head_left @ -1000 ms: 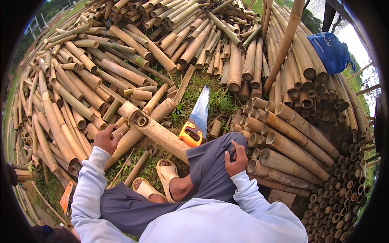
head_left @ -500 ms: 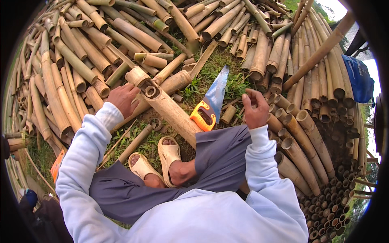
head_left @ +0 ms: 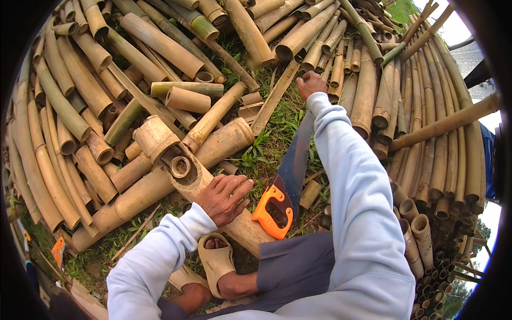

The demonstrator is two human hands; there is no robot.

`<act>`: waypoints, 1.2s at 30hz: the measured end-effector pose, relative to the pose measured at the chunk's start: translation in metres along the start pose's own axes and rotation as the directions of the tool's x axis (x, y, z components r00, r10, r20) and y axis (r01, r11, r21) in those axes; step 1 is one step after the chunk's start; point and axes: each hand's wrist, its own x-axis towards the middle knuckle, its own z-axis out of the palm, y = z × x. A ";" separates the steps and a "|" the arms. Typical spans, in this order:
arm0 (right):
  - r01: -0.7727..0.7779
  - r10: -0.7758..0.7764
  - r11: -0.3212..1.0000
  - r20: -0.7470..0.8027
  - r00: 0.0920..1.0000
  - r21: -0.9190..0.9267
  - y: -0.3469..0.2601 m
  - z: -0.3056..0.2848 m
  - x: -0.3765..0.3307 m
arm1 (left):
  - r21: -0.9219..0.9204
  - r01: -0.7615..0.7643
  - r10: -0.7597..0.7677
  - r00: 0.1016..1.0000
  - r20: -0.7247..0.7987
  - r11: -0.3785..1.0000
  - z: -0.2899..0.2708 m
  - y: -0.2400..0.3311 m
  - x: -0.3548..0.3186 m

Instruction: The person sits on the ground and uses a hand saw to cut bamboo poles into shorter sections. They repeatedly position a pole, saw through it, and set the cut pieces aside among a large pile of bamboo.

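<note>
A thick bamboo pole [head_left: 245, 226] slants from near my lap to a notched far end. A short bamboo ring [head_left: 180, 167] sits in the notch, beside a thick cut end piece [head_left: 155, 138]. My left hand [head_left: 224, 198] lies on the pole, palm down, fingers stretched and apart. My right hand [head_left: 311, 85] reaches forward to the pile, close to the cut ends of some bamboo poles. Its fingers are curled, and whatever they may hold is hidden. Between my arms, a handsaw [head_left: 290, 176] with a blue blade and orange handle lies on the grass, touching the pole.
Another thick bamboo pole [head_left: 125, 205] lies crosswise under the notched one. Piles of cut bamboo [head_left: 165, 45] spread ahead and left, with stacked poles [head_left: 437, 144] at right. A second orange saw handle [head_left: 58, 250] shows far left. My sandalled foot [head_left: 217, 261] is beside the pole.
My right hand has stretched forward from above my knee to the pile. My left hand has moved from beside the notched end onto the pole's middle. The view has shifted forward.
</note>
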 end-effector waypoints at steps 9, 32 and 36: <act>-0.049 0.023 0.933 -0.079 0.997 -0.357 -0.051 0.065 0.118 | -0.054 0.084 -0.080 0.994 0.077 0.995 -0.006 -0.002 -0.002; -0.205 0.272 0.927 -0.185 0.944 0.316 0.069 -0.031 -0.005 | 0.057 0.093 -0.095 0.995 0.026 0.994 -0.003 0.005 0.000; -0.203 0.301 0.875 -0.167 0.939 0.440 0.012 -0.033 -0.122 | 0.065 0.087 -0.087 0.996 -0.006 0.994 -0.005 0.007 0.000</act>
